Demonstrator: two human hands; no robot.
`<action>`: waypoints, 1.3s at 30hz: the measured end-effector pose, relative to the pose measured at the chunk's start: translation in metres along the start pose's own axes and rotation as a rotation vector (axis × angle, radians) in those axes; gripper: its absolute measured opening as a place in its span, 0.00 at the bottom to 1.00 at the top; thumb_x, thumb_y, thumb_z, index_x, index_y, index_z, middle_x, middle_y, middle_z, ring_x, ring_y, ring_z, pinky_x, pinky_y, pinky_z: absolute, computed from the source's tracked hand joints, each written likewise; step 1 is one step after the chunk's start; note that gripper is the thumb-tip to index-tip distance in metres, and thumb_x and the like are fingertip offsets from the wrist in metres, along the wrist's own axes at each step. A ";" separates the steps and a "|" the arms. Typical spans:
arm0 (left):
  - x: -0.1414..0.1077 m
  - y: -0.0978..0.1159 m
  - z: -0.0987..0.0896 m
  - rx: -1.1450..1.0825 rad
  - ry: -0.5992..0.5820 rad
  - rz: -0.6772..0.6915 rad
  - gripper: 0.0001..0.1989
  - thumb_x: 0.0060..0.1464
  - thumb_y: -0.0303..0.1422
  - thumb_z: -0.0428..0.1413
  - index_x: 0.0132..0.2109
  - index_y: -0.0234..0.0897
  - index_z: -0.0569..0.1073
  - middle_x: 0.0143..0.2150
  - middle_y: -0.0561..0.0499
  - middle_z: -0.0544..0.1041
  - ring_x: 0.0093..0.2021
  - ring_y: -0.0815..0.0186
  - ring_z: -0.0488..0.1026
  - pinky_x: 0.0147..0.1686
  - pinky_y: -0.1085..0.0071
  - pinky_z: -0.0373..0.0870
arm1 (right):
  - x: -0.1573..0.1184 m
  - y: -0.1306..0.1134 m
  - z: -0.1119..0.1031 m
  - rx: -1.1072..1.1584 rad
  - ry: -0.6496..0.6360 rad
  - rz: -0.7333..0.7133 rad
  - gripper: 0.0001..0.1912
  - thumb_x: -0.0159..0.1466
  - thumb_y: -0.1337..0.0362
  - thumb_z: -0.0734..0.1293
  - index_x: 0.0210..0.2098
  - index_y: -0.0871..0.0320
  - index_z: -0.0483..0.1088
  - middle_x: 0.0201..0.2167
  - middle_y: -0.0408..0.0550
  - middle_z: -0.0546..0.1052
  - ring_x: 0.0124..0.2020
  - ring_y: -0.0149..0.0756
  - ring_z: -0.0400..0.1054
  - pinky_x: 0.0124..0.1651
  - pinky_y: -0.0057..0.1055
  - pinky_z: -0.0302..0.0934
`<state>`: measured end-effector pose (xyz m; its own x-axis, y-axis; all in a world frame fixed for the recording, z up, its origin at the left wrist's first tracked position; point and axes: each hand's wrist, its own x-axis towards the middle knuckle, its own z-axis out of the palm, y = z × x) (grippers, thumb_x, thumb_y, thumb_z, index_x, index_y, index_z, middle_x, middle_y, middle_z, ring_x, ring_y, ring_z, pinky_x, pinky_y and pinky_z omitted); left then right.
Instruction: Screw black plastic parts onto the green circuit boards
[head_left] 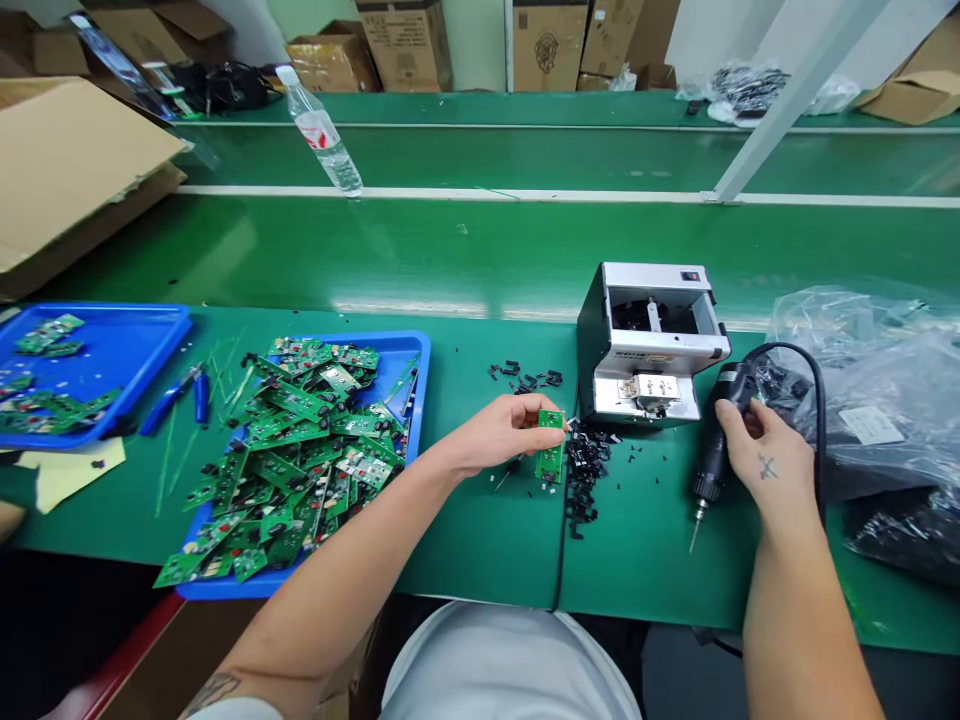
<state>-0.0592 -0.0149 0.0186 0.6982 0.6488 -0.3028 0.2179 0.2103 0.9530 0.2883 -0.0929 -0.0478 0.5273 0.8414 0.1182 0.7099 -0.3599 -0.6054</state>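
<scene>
The left hand (pixel 499 432) held a small green circuit board (pixel 551 447) upright, pinched near its top edge, just beside a loose heap of black plastic parts (pixel 581 470) on the green desk (pixel 480 545). Whether the board's lower end touched the desk could not be told. The right hand (pixel 769 462) was closed around an electric screwdriver (pixel 712 470), its bit angled down just above the desk. A black cable (pixel 821 420) curved away from the tool's top end. A screw feeder (pixel 645 340) stood just beyond the board and the screwdriver, open at the top. To the left lay a blue tray (pixel 416 370) heaped with green boards (pixel 300 450). Farther left was a second blue tray (pixel 112 335) holding more boards, with blue-handled pliers (pixel 176 400) resting between the two trays. A plastic bag (pixel 862 330) lay beside the right hand, and a water bottle (pixel 322 130) lay on a green belt farther off.
</scene>
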 end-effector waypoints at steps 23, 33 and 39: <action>-0.006 -0.003 0.013 0.007 -0.212 -0.068 0.16 0.61 0.37 0.46 0.53 0.36 0.62 0.28 0.55 0.67 0.29 0.72 0.67 0.35 0.72 0.68 | -0.056 -0.068 0.031 -0.057 -0.351 -0.790 0.11 0.65 0.61 0.61 0.43 0.55 0.73 0.41 0.51 0.76 0.41 0.38 0.72 0.43 0.33 0.68; -0.008 -0.002 0.018 0.208 -0.292 0.056 0.08 0.62 0.35 0.46 0.45 0.37 0.64 0.32 0.53 0.72 0.29 0.73 0.66 0.33 0.74 0.62 | -0.059 -0.093 0.012 0.389 -0.676 -0.452 0.11 0.62 0.58 0.64 0.31 0.56 0.75 0.29 0.47 0.78 0.25 0.33 0.71 0.29 0.29 0.69; -0.007 -0.005 0.023 0.141 -0.290 0.048 0.10 0.60 0.36 0.49 0.45 0.36 0.65 0.36 0.51 0.71 0.28 0.74 0.65 0.31 0.75 0.63 | -0.061 -0.106 0.017 0.542 -0.905 -0.326 0.15 0.63 0.56 0.63 0.28 0.59 0.74 0.23 0.46 0.76 0.24 0.31 0.70 0.29 0.27 0.67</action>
<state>-0.0491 -0.0373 0.0157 0.8706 0.4158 -0.2630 0.2586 0.0679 0.9636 0.1731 -0.0990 -0.0041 -0.3416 0.9276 -0.1515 0.3375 -0.0294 -0.9409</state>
